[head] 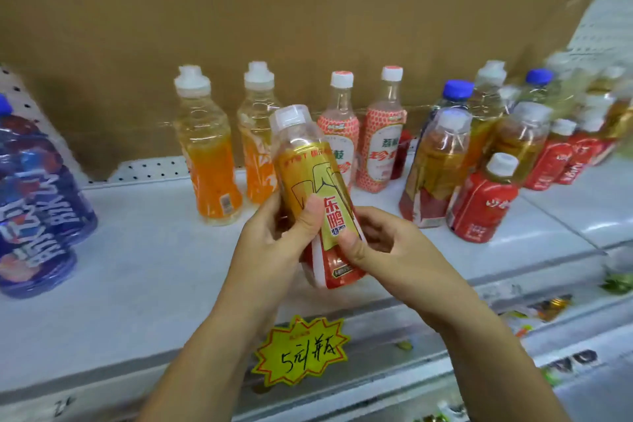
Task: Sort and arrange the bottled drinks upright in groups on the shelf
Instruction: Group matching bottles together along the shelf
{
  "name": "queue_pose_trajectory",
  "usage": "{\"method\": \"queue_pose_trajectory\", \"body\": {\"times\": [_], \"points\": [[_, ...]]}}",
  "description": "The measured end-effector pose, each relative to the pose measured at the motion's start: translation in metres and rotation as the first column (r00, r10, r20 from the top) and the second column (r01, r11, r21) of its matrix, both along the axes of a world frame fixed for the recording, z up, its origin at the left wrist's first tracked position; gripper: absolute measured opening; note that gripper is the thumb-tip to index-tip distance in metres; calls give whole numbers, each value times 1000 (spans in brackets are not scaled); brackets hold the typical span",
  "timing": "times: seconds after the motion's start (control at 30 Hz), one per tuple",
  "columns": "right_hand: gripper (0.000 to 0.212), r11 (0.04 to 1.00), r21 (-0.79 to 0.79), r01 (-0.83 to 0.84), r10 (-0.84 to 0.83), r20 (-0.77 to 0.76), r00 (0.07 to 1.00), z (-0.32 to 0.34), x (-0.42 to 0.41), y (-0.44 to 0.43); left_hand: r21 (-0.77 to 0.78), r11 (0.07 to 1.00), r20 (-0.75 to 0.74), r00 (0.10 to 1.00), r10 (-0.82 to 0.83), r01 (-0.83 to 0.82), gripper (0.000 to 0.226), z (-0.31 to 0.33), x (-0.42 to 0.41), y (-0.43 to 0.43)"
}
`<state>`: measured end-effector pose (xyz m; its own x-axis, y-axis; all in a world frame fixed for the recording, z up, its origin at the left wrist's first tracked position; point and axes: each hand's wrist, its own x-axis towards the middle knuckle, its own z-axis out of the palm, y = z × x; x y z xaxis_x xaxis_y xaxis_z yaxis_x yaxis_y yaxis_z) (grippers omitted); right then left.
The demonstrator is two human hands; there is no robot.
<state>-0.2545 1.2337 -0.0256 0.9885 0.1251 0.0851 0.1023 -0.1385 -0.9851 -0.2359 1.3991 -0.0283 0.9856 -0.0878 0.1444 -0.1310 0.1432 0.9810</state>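
Setting this tilted gold-and-red energy drink bottle (308,161) down askew could, I reckon, topple the orange drink bottles (209,164) just behind it on the shelf (154,250). It sits at frame centre, cap leaning upper left. The left hand (270,236) grips its left side and the right hand (387,247) its lower right, with both thumbs on the label.

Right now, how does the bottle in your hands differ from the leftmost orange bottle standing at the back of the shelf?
The held bottle is tilted, gripped by the left hand and right hand; the orange bottle stands upright on the shelf, untouched. The held bottle wears a gold-and-red wrap; the orange bottle's wrap is orange. Both have pale caps and clear necks.
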Motion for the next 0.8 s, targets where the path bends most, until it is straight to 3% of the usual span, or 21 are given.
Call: {"method": "queue_pose_trajectory", "body": {"times": [0.2, 0.37, 0.4, 0.47, 0.53, 0.63, 0.8], "points": [[41, 963, 68, 262, -266, 41, 963, -8, -33, -66, 96, 977, 30, 981, -192, 188, 41, 12, 6, -72], [50, 874, 171, 456, -471, 60, 880, -15, -45, -124, 270, 963, 92, 995, -48, 21, 40, 3, 35, -129], [56, 858, 178, 481, -498, 66, 864, -14, -45, -136, 316, 949, 97, 995, -24, -8, 51, -1, 43, -141], [67, 835, 201, 512, -532, 56, 845, -15, -46, -161, 371, 929, 76, 997, -16, -14, 77, -4, 55, -162], [69, 824, 209, 527, -544, 32, 838, -15, -48, -185, 370, 929, 50, 998, -36, 15, 85, -5, 65, -178], [64, 830, 176, 529, -539, 15, 842, -19, -50, -219, 410, 912, 39, 999, -7, -9, 77, -11, 79, -192], [54, 844, 144, 517, -516, -45, 855, -27, -43, -263, 396, 899, 58, 982, 179, -188, 70, -19, 76, -209]]}}
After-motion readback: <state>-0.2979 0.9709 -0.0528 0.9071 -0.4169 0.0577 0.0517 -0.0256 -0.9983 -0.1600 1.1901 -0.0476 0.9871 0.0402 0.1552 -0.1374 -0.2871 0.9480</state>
